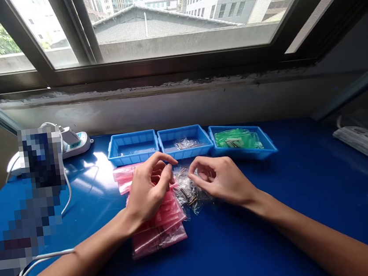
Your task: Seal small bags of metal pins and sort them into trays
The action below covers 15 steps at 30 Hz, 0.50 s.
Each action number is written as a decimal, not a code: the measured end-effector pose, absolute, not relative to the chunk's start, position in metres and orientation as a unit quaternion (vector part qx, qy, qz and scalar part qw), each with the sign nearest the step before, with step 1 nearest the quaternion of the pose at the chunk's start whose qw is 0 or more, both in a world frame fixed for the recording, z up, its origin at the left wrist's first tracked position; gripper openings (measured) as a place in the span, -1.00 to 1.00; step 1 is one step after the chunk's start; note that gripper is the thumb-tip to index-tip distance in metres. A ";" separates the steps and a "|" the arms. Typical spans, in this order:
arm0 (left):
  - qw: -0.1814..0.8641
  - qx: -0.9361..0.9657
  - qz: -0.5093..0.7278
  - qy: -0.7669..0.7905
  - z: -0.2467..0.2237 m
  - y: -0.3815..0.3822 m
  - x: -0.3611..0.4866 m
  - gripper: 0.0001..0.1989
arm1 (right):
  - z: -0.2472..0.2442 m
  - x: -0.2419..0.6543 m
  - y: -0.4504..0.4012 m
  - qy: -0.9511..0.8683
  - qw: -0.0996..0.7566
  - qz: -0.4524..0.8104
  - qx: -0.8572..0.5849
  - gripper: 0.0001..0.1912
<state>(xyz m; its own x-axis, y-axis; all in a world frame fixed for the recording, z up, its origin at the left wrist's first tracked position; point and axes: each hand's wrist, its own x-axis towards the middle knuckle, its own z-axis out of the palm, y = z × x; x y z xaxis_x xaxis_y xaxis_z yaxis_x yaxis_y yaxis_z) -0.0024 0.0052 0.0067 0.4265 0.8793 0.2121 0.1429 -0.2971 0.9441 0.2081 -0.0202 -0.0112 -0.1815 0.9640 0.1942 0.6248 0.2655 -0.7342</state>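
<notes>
Head view: the person works at a blue table (pixel 249 241) under a window (pixel 173 41). On the far left is a blurred object (pixel 41 156), too blurred to name, and just beside it a white socket (pixel 75 143) with a white cable (pixel 66 191). Next comes a loose stack of pink bags (pixel 158 238) on the table. The left hand (pixel 148 188) is over this stack and half closed, with the fingers curled inward and the thumb close to them; it cannot be told if it has hold of something. Behind it stands a blue tray (pixel 133 159) with a faint item inside. The next blue tray (pixel 186 154) holds a clear bag (pixel 186 143). Between the hands, a heap of clear bags (pixel 190 195) with small metal pins inside lies on the table, beside the pink stack. The right hand (pixel 222 180) is also half closed, and its fingertips (pixel 191 177) are near this heap; its hold cannot be told. Farther right, a third blue tray (pixel 244 154) holds green bags (pixel 237 140), and a white power strip (pixel 367 143) lies at the far edge.
</notes>
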 end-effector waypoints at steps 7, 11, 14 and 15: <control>0.434 0.708 0.398 0.389 0.005 0.008 -0.002 -0.83 | -0.005 0.209 -0.020 -0.560 0.491 0.476 -0.467 -0.76; 0.464 0.710 0.377 0.373 0.005 0.009 -0.001 -0.77 | -0.004 0.205 -0.022 -0.544 0.508 0.519 -0.419 -0.71; 0.467 0.717 0.374 0.358 0.004 0.009 -0.001 -0.81 | -0.004 0.202 -0.023 -0.541 0.503 0.537 -0.408 -0.69; 0.466 0.716 0.377 0.357 0.003 0.009 -0.001 -0.81 | -0.005 0.202 -0.023 -0.540 0.500 0.540 -0.408 -0.69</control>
<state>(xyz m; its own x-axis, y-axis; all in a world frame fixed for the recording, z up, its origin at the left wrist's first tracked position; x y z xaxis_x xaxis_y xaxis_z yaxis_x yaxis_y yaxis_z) -0.0010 0.0094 0.0034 0.4607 0.8631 0.2067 0.1611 -0.3104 0.9369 0.2018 -0.0226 -0.0045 -0.1665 0.9810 0.0991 -0.1002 0.0832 -0.9915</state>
